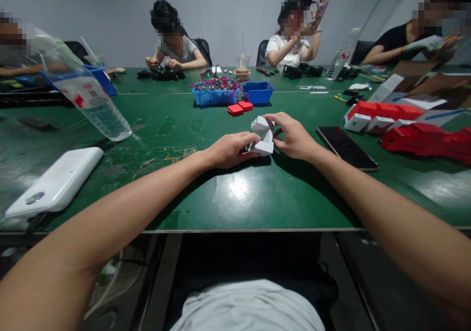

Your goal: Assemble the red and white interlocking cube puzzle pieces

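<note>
Just above the green table, both my hands grip a small white plastic part with an angular, notched shape. My left hand pinches its lower left side, and my right hand has its fingers closed on the right and upper edge. The fingers hide some of the part, so I cannot tell whether it is one piece or two. Two small red blocks lie beyond my hands, in front of a blue bin heaped with red and dark wires. A second blue bin stands beside it.
To the right lie a black phone, red-and-white boxes and a red bundle. A white device and a tilted-looking water bottle are on the left. Several people sit across the table, their hands away from mine.
</note>
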Action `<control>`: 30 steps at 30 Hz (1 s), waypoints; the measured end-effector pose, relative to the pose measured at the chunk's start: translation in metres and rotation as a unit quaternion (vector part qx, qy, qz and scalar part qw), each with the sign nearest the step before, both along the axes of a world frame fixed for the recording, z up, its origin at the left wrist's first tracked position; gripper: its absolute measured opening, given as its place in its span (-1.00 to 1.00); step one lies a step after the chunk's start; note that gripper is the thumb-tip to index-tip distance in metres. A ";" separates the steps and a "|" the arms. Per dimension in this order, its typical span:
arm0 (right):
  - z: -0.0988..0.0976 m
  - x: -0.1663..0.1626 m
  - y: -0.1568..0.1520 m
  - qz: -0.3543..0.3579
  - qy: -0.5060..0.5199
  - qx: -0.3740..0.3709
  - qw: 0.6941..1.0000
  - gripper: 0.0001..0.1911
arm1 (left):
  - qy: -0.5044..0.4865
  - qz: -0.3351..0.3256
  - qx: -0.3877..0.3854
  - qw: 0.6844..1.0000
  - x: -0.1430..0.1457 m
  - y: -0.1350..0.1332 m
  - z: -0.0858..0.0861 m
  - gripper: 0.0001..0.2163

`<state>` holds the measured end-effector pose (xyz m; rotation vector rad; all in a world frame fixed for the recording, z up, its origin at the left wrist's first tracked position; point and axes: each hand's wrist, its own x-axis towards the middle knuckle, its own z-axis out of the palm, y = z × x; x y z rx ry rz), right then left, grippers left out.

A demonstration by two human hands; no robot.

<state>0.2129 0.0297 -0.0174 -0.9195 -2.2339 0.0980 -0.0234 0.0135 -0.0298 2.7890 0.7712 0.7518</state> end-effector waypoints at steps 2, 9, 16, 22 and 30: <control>0.002 0.000 0.000 0.001 0.019 -0.018 1.000 -0.49 | -0.004 0.002 0.004 1.000 -0.001 0.001 -0.002 -0.71; 0.008 0.004 0.000 0.001 0.015 0.033 0.999 -0.53 | 0.015 0.045 0.016 0.999 -0.001 0.002 0.000 -0.74; 0.019 0.001 -0.009 -0.008 0.019 0.066 0.998 -0.57 | 0.084 0.134 0.011 0.987 -0.004 0.003 0.005 -0.71; 0.020 0.000 -0.011 0.005 0.010 0.075 0.997 -0.58 | 0.108 0.161 -0.022 0.981 -0.008 0.007 0.008 -0.54; 0.017 -0.002 -0.011 0.014 0.011 0.100 0.995 -0.61 | 0.141 0.131 -0.022 0.981 -0.006 0.003 0.015 -0.46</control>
